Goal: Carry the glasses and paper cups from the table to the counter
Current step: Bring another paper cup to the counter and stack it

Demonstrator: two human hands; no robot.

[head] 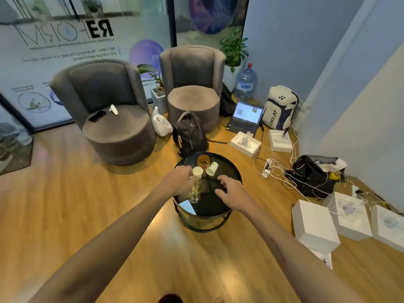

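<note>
A small round black table (227, 204) stands on the wooden floor. My left hand (177, 179) grips the rim of a clear glass (194, 191) from above, near the table's left edge. Behind it stand a white paper cup (197, 171), an amber glass (203, 161) and a second paper cup (212, 168), which is tilted. My right hand (229, 189) hovers over the middle of the table with its fingers spread and holds nothing. The counter is not in view.
Two grey armchairs (113, 119) stand behind the table, a black backpack (189, 134) between them and it. On the right floor lie white boxes (314, 224), a power strip (266, 169) with tangled cables, a laptop (246, 117) and bags.
</note>
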